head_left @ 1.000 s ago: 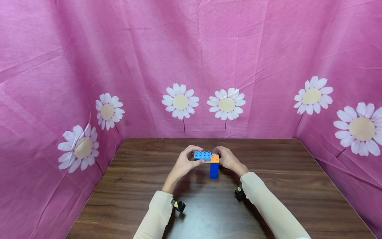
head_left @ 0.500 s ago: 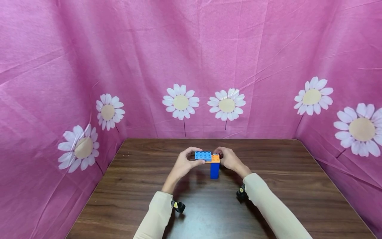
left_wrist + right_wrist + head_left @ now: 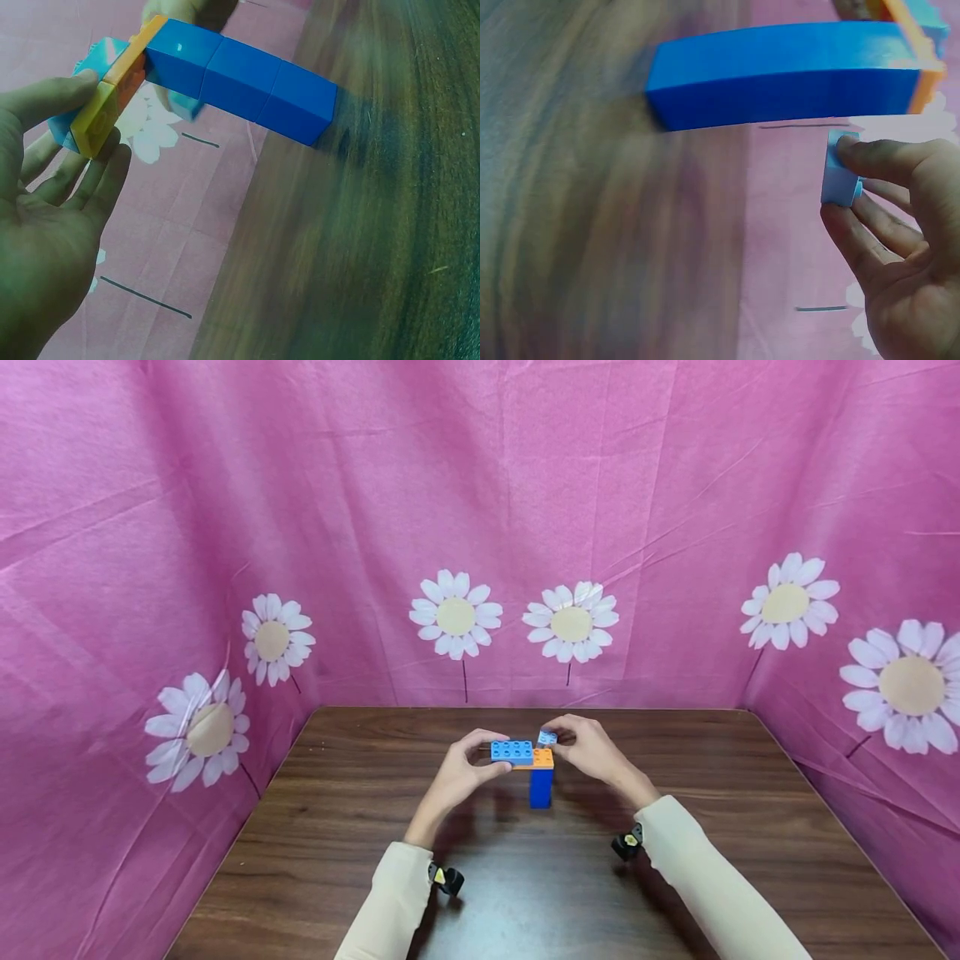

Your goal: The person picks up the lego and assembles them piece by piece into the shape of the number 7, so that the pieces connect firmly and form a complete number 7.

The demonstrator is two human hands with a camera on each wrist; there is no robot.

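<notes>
A column of stacked blue bricks [image 3: 240, 79] stands on the table and carries an orange plate [image 3: 543, 758] that juts out to the left. On that overhang sits a medium-blue toy brick [image 3: 512, 752] with rows of studs, and a yellow brick [image 3: 96, 120] shows below it in the left wrist view. My left hand [image 3: 459, 774] grips this overhanging end between thumb and fingers. Just behind the column's top, my right hand [image 3: 592, 753] pinches a small light-blue brick [image 3: 841, 169] by its ends, apart from the column in the right wrist view.
The brown wood-grain table [image 3: 337, 835] extends around the column. Pink cloth [image 3: 375, 485] printed with white daisies hangs behind the table and along both sides. Each wrist wears a small black camera [image 3: 450, 881].
My right hand has risen and shifted right from behind the column's top, bringing the light-blue brick into clearer view. My left hand stays almost still on the overhang.
</notes>
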